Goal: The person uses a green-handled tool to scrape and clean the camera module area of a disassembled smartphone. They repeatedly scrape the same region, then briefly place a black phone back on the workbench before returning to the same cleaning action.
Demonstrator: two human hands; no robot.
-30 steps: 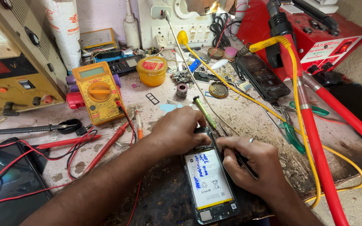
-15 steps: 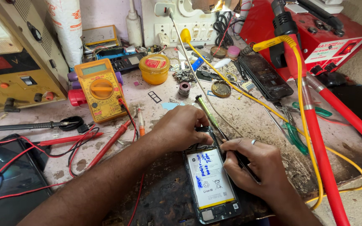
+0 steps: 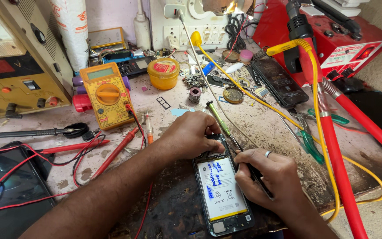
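Note:
An opened phone [image 3: 223, 194] lies back-up on the worn bench, its white battery marked with blue ink. My left hand [image 3: 192, 134] presses down on the phone's top end, fingers curled over it. My right hand [image 3: 270, 175] rests against the phone's right edge and grips a thin dark tool [image 3: 250, 166] whose tip points at the upper part of the phone, just under my left fingers. A green-handled screwdriver [image 3: 217, 117] lies just beyond my left hand.
A yellow multimeter [image 3: 104, 91] with red probes [image 3: 116, 152] sits at left beside a power supply [image 3: 12, 66]. A yellow tin [image 3: 163, 73], another dark phone [image 3: 279, 82], green-handled pliers [image 3: 308, 144], a red machine [image 3: 345, 40] with red hose and yellow cable stand right.
Both hands stay on the phone. The view has shifted slightly; my right hand has edged up along the phone's right side with the tool.

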